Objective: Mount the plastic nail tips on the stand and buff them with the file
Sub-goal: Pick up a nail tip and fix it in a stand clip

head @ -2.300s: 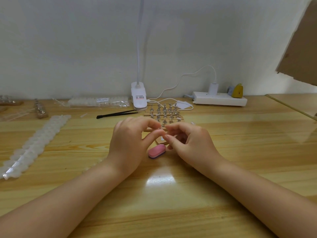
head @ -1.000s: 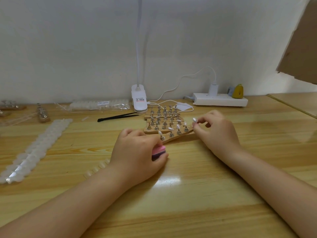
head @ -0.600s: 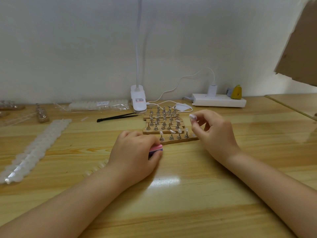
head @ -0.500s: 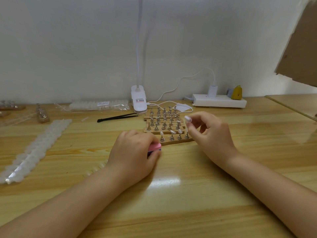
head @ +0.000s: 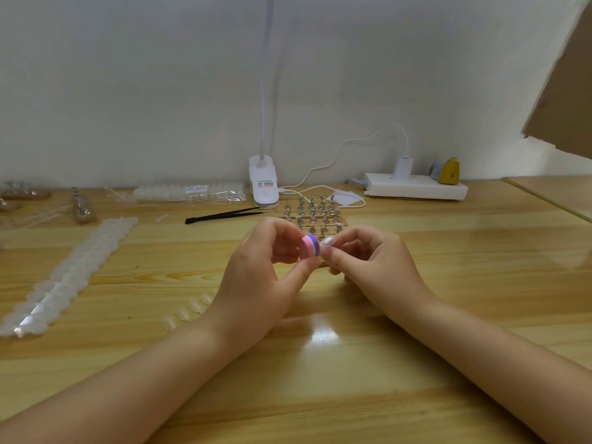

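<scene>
Above table, L hand now lifted file to nail tip

head view | worn on head | faces forward and down | close over wooden table

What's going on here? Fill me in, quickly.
A person is buffing plastic nail tips at a wooden table. The left hand grips a small pink-and-purple file block, lifted off the table. The right hand pinches a clear nail tip right beside the file. Behind the hands sits the wooden stand of metal pegs, a few carrying tips. More loose tips lie by the left wrist.
</scene>
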Tool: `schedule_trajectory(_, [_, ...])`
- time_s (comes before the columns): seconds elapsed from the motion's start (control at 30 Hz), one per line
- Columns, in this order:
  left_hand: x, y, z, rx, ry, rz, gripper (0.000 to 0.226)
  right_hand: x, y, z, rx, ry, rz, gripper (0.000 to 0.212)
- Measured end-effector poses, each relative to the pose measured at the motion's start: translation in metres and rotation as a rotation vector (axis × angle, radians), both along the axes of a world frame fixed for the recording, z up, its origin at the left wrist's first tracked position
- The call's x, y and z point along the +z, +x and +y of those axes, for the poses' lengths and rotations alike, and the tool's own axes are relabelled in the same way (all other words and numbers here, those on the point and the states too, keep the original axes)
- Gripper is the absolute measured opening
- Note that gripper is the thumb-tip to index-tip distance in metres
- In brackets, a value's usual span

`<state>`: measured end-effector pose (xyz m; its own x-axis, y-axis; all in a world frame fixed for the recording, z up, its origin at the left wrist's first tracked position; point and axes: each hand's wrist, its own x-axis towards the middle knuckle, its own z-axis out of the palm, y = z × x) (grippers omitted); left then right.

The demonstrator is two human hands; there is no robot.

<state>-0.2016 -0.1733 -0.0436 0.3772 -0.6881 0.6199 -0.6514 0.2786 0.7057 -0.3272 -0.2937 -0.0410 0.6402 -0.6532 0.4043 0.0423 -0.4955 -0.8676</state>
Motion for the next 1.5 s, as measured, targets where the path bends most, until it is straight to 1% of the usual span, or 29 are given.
schedule_trajectory(0.17, [0.0,0.001,0.0,0.002,-0.002,-0.017,0.031,0.002,0.001,0.005,0.037,0.032,0.014,0.01])
schedule_trajectory(0.27, [0.0,0.003,-0.001,0.022,-0.013,-0.011,0.032,0.003,0.001,0.007,0.09,0.094,0.02,0.008])
schedule_trajectory(0.33, [0.0,0.004,-0.002,0.027,-0.016,0.006,0.031,0.003,0.001,0.006,0.135,0.208,0.003,0.011])
schedule_trajectory(0.4, [0.0,0.005,-0.002,0.024,-0.015,0.027,0.031,0.005,0.002,0.005,0.202,0.385,-0.027,0.006])
schedule_trajectory(0.47, [0.0,0.004,-0.002,0.014,-0.011,0.026,0.031,0.006,0.004,0.004,0.248,0.502,-0.042,0.017])
schedule_trajectory(0.5, [0.0,0.004,-0.001,0.009,-0.007,0.02,0.032,0.006,0.004,0.004,0.255,0.522,-0.036,0.019])
schedule_trajectory(0.7, [0.0,0.006,-0.002,-0.001,0.005,0.001,0.027,0.003,0.006,0.002,0.254,0.556,-0.036,0.015])
schedule_trajectory(0.83, [-0.001,0.007,-0.003,0.014,0.059,-0.044,0.025,0.002,0.007,0.0,0.258,0.613,-0.07,0.021])
schedule_trajectory(0.93, [0.001,0.008,-0.003,0.017,0.004,-0.036,0.029,0.003,0.006,0.001,0.278,0.61,-0.072,0.022])
schedule_trajectory(1.0, [0.001,0.01,-0.004,0.005,-0.045,-0.077,0.031,0.002,0.006,0.001,0.297,0.616,-0.094,0.02])
schedule_trajectory(1.13, [-0.003,0.014,-0.004,0.027,0.026,-0.153,0.023,0.003,0.005,0.0,0.304,0.64,-0.133,0.019])
schedule_trajectory(1.2, [-0.001,0.014,-0.004,0.048,-0.046,-0.156,0.023,0.003,0.005,0.0,0.303,0.633,-0.135,0.021])
schedule_trajectory(1.27, [0.0,0.014,-0.004,0.017,-0.093,-0.217,0.021,0.002,0.005,0.0,0.307,0.617,-0.128,0.022])
schedule_trajectory(1.33, [-0.002,0.014,-0.004,0.021,-0.015,-0.293,0.02,0.001,0.005,0.0,0.306,0.617,-0.128,0.022])
schedule_trajectory(1.4, [-0.004,0.016,-0.004,0.076,0.052,-0.309,0.018,0.0,0.006,-0.001,0.301,0.643,-0.142,0.024])
schedule_trajectory(1.43, [-0.003,0.016,-0.004,0.095,0.025,-0.297,0.017,0.0,0.006,-0.002,0.3,0.65,-0.147,0.024])
schedule_trajectory(1.5, [0.001,0.014,-0.003,0.078,-0.088,-0.281,0.019,0.0,0.006,-0.002,0.304,0.637,-0.14,0.02])
